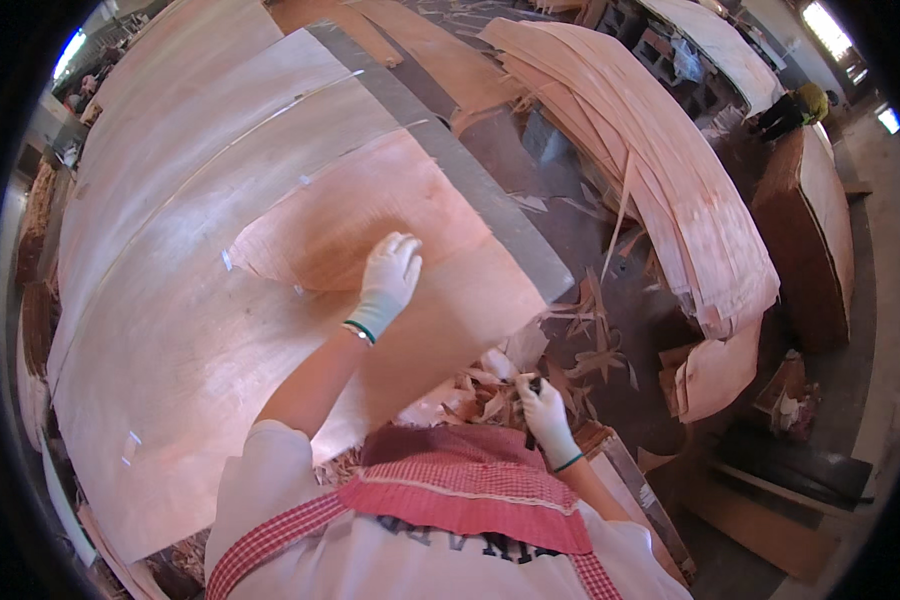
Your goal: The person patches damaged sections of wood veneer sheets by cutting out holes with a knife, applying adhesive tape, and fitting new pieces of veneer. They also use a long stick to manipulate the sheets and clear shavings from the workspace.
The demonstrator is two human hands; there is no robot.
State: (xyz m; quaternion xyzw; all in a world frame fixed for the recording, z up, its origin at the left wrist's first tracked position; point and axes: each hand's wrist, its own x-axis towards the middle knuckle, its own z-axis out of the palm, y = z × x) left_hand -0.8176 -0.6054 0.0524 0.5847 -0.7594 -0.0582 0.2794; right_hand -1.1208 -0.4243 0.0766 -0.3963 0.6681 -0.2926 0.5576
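My left hand (390, 272), in a white knit glove, reaches over the work surface with its fingers stretched out, touching or just above a pinkish veneer patch (340, 205). The patch lies on a large pale wood veneer sheet (200, 300), and small strips of tape (227, 260) sit along its border. Close to my body, beyond the sheet's near right edge, my right hand (547, 415) is gloved too. It is closed round a small dark-handled tool (535, 385); the fingers hide most of it, and its kind does not show.
Veneer scraps (475, 395) heap up between my apron and the sheet. A tall stack of curved veneer sheets (660, 170) stands to the right, with torn strips (600, 340) on the floor beside it. Farther right is a thick wood stack (805, 240), near a bending person (795, 108).
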